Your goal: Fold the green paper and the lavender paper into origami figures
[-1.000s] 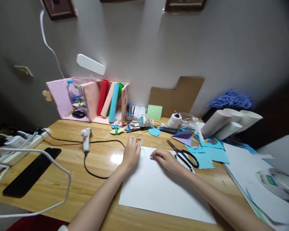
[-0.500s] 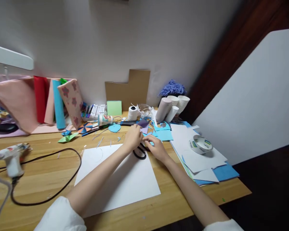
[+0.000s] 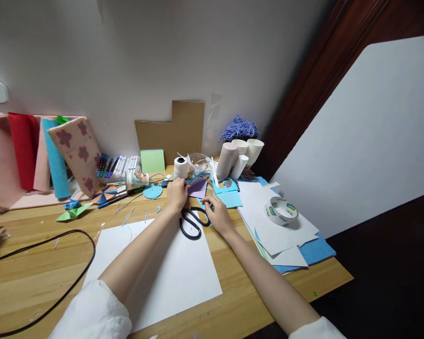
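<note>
- One large white sheet (image 3: pixel 178 270) flat on the desk (image 3: pixel 243 282), partly under the left forearm. Likely light, floppy, easy to crease; take it by an edge.
- Black-handled scissors (image 3: pixel 191 236) between the hands, handle loops toward the person, one loop over the sheet; blades not clear to see. Probably the heaviest item here, stiff, smooth; best held by the loops, away from the blades.
- Left hand (image 3: pixel 177 197) over the far edge of the sheet, fingers bent nearly closed, tips at the purple paper's left corner. Looks like contact; can't tell if it's really pinched.
- Right hand (image 3: pixel 217 215) just beside the scissors, thumb and fingers loosely curled, partly open, nothing seen in it.
- Blue paper (image 3: pixel 232 199) beyond the right hand, cut pieces close together. Thin, likely tears at narrow strips; hold the wide part.
- Purple paper (image 3: pixel 198 188) on the desk beyond the scissors, between left hand and blue paper. Looks folded, so a bit stiffer, but pressing could crush it; light pinch at a corner or fold.
</note>
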Action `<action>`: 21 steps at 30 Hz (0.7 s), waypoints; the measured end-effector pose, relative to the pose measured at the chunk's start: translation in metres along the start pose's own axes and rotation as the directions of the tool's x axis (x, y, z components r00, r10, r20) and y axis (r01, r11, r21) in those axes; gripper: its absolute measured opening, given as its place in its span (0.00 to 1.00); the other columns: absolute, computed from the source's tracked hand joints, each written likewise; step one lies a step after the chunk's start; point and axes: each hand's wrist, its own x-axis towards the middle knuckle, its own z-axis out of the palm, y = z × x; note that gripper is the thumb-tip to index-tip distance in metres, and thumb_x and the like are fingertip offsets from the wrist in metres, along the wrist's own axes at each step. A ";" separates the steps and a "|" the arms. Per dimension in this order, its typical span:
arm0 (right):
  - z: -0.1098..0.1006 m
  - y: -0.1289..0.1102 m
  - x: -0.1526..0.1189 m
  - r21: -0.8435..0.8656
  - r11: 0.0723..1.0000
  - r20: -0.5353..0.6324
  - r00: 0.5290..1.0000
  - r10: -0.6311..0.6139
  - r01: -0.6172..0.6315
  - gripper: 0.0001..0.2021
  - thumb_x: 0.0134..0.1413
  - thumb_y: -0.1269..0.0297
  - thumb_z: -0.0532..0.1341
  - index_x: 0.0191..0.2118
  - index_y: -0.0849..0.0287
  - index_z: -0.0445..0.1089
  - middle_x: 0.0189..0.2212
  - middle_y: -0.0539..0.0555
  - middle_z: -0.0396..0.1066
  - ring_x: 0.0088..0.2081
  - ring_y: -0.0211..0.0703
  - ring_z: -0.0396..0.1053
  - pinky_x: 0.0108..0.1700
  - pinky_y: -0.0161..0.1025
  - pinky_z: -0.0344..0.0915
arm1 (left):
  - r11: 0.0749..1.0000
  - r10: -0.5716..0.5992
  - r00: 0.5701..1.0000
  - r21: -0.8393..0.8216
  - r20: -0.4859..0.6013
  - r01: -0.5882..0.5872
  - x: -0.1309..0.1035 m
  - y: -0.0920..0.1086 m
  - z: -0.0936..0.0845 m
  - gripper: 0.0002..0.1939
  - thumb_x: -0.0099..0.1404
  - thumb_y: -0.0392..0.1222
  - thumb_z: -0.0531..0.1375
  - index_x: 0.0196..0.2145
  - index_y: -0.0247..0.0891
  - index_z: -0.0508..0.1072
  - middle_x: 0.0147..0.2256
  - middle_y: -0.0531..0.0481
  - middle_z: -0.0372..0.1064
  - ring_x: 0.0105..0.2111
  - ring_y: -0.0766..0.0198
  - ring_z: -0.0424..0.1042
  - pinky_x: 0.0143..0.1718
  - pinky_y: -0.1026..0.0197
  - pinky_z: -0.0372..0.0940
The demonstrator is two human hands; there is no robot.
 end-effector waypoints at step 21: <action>0.011 -0.014 0.010 0.298 0.951 -0.078 0.991 0.110 -0.082 0.14 0.51 0.58 0.58 0.43 0.57 0.64 0.40 0.56 0.68 0.42 0.43 0.67 0.45 0.39 0.65 | 0.818 -0.077 0.970 -0.542 0.230 0.193 -0.050 -0.005 -0.061 0.06 0.63 0.41 0.52 0.31 0.39 0.66 0.21 0.53 0.67 0.17 0.65 0.67 0.23 0.63 0.61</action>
